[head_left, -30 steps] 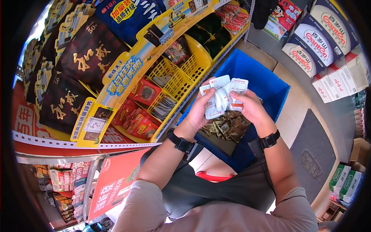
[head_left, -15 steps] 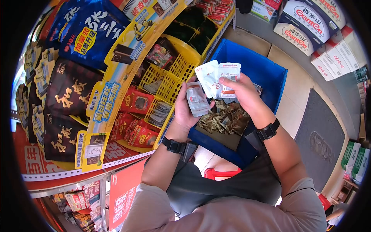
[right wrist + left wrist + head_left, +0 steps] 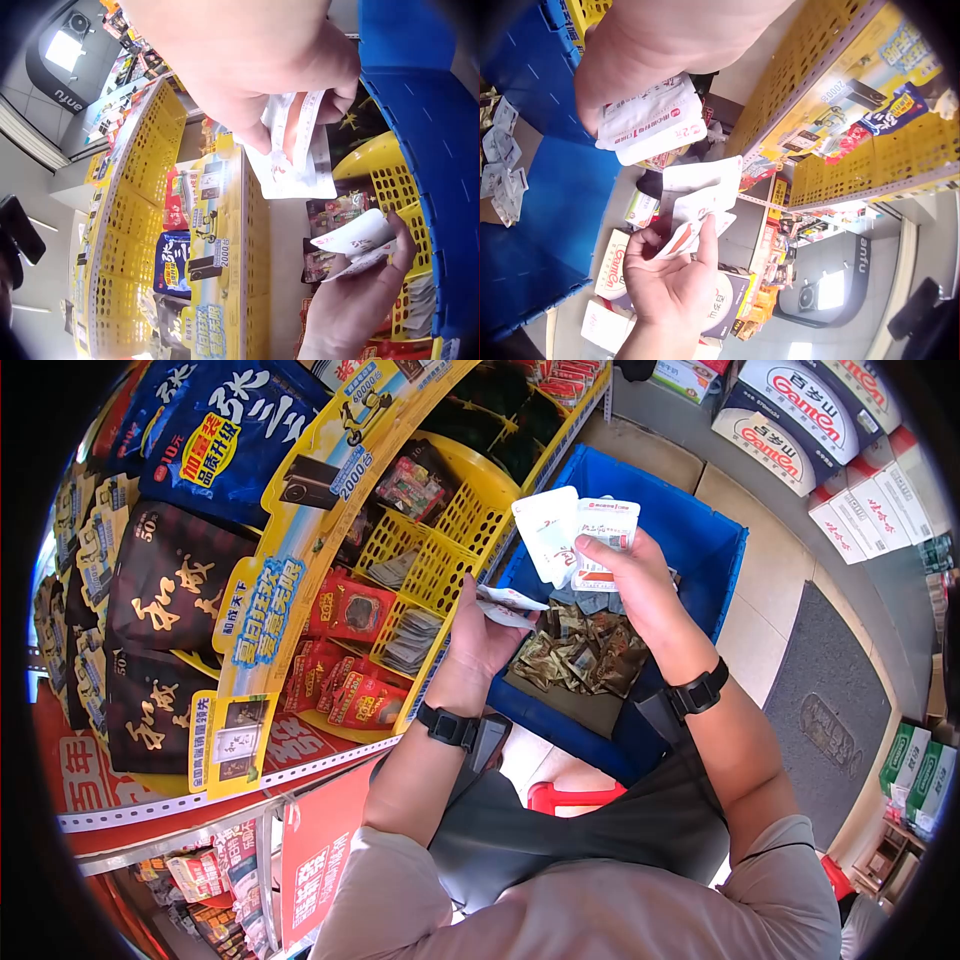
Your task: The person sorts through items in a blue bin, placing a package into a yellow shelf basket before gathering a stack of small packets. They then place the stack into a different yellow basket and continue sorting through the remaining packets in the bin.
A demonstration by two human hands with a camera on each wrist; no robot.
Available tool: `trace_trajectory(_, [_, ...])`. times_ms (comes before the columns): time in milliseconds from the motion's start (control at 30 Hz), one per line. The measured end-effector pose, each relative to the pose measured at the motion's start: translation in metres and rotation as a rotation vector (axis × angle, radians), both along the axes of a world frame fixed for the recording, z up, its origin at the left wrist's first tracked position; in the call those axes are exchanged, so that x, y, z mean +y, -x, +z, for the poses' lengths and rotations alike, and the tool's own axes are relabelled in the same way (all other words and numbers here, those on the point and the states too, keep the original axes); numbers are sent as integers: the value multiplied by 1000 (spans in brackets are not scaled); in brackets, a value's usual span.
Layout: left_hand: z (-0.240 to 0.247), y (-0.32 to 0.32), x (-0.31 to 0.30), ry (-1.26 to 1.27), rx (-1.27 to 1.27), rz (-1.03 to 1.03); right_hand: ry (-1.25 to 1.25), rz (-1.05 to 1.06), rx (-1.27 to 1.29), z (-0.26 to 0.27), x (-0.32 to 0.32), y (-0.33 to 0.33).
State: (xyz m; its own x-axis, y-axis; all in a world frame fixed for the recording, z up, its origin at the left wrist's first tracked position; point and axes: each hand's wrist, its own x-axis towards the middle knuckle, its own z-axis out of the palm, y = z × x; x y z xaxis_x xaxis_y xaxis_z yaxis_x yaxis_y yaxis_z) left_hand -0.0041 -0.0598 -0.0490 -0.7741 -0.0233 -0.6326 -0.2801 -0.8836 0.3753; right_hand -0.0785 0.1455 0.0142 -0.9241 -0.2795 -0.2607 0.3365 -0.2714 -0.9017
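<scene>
My right hand pinches a fan of white snack packets between thumb and fingers, over the blue bin. To its left, my left hand holds a few more white packets, seen nearly edge-on in the head view. The left wrist view shows the printed face of the left hand's packets, with the right hand's fanned packets a short way off. In the right wrist view, the left hand's packets bend in its grip. Inside the bin lie gold-brown packets and some silvery ones.
A yellow display rack with red packets and grey packets in baskets borders the bin on the left. Large black bags hang beyond it. Cartons are stacked at upper right, above a dark floor mat.
The hands have drawn apart, dividing the white packets between them. The left hand has moved lower left and turned its packets nearly edge-on. The head view has shifted somewhat.
</scene>
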Motion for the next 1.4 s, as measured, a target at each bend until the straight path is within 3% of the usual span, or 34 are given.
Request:
trace_trajectory(233, [-9, -4, -3, 22, 24, 33, 9, 21, 35, -3, 3, 0])
trace_trajectory(467, [17, -3, 8, 40, 179, -1, 155, 176, -183, -6, -1, -10])
trace_trajectory(633, [13, -6, 11, 37, 174, -134, 199, 224, -47, -6, -5, -13])
trace_trajectory(833, [-6, -4, 14, 162, 331, -144, 246, 248, 38, 2, -10, -19])
trace_trajectory(1000, [-5, -5, 14, 104, 274, -132, 171, 283, 82, -1, -13, -21])
trace_trajectory(1067, [11, -8, 17, 71, 222, -88, 162, 242, 25, -4, -11, -17])
trace_trajectory(1167, [7, -8, 17, 214, 344, -89, 168, 165, -30, -8, -9, -12])
trace_trajectory(1400, [4, -10, 10, 26, 165, -24, 21, 55, -33, -5, 1, -6])
